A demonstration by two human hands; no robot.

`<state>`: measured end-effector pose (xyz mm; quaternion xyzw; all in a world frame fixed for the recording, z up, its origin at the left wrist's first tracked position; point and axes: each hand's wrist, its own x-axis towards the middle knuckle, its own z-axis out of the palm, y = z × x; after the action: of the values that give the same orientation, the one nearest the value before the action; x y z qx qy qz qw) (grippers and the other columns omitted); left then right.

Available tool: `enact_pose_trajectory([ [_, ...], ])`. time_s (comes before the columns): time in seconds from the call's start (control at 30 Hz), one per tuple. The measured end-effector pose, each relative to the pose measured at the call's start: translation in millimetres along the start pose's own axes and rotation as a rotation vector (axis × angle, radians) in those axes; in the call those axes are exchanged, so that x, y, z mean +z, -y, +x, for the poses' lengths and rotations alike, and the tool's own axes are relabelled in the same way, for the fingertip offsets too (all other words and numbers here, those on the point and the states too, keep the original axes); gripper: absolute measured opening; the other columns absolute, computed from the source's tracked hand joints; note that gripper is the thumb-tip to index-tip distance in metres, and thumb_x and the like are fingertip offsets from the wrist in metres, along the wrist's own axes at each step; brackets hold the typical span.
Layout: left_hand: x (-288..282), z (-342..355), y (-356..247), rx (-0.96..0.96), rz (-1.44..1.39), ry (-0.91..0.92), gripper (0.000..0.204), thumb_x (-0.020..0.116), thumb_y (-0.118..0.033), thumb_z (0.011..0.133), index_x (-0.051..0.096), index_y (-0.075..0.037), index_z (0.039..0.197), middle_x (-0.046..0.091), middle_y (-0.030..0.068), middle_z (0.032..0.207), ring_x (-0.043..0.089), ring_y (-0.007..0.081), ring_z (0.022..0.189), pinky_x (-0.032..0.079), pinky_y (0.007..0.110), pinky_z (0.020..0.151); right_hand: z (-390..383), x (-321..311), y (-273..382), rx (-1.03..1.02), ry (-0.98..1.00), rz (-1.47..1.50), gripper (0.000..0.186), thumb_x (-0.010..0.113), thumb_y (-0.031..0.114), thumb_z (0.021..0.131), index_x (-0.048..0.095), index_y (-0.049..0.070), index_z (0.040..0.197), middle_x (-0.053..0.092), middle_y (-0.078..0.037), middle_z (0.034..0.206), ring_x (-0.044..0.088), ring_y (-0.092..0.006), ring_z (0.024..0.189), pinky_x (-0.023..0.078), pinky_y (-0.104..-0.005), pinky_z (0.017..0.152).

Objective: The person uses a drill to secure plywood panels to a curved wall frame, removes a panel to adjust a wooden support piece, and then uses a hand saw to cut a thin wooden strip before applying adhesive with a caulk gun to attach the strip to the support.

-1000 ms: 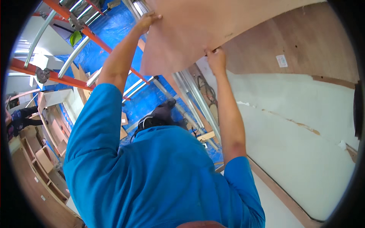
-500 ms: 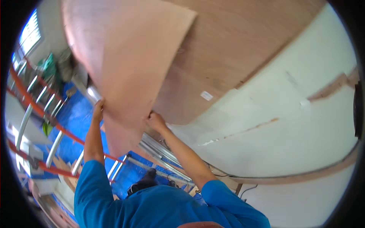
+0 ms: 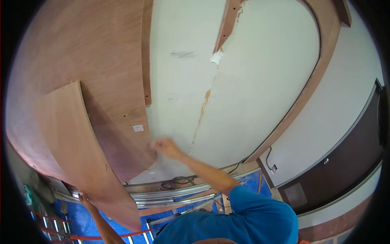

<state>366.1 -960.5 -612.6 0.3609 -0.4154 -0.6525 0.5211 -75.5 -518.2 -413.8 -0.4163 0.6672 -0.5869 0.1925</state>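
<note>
A narrow, loose plywood sheet (image 3: 81, 134) leans at a tilt in front of a larger plywood panel (image 3: 118, 61) fixed on the wall. My left hand (image 3: 84, 200) grips the sheet's left edge near its lower end; part of the fingers is behind the sheet. Raised off the loose sheet, my right hand (image 3: 164, 147) is beside the lower right edge of the wall panel, close to a small white label (image 3: 138, 128). Motion smears its fingers, and I cannot tell whether it touches the panel.
White wall (image 3: 174, 77) with wooden strips (image 3: 146, 53) lies right of the panel. Metal channels (image 3: 170, 197) and coiled cable (image 3: 178, 182) lie along the wall's foot. An orange-railed ladder (image 3: 93, 237) stands lower left over blue sheeting (image 3: 81, 215). A dark door (image 3: 337, 162) is at right.
My view has turned to the right. My right hand has let go of the loose sheet's right edge and moved over to the wall panel's edge. The left hand still holds the sheet.
</note>
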Motion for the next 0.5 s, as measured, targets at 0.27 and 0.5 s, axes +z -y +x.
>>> enact_pose_trajectory([
  [0.27, -2.6, -21.1, -27.4, 0.2, 0.285, -0.231, 0.065, 0.068, -0.029, 0.1, 0.042, 0.004, 0.151, 0.053, 0.0185, 0.145, 0.052, 0.0294, 0.128, 0.042, 0.043, 0.109, 51.3, -236.1, 291.8, -0.72, -1.088, -0.421, 0.063, 0.071, 0.018, 0.096, 0.043, -0.006, 0.147, 0.057, -0.016, 0.121, 0.062, -0.0249, 0.098, 0.053, -0.0351, 0.085],
  [0.5, 36.5, -60.2, -39.2, 0.313, 0.272, -0.375, 0.058, 0.073, -0.022, 0.098, 0.049, 0.003, 0.144, 0.059, 0.0146, 0.131, 0.056, 0.0247, 0.118, 0.045, 0.039, 0.103, 80.3, -290.1, 289.2, -0.827, -0.894, -0.58, 0.069, 0.075, 0.02, 0.091, 0.048, -0.005, 0.15, 0.057, -0.013, 0.106, 0.058, -0.0273, 0.099, 0.049, -0.0395, 0.085],
])
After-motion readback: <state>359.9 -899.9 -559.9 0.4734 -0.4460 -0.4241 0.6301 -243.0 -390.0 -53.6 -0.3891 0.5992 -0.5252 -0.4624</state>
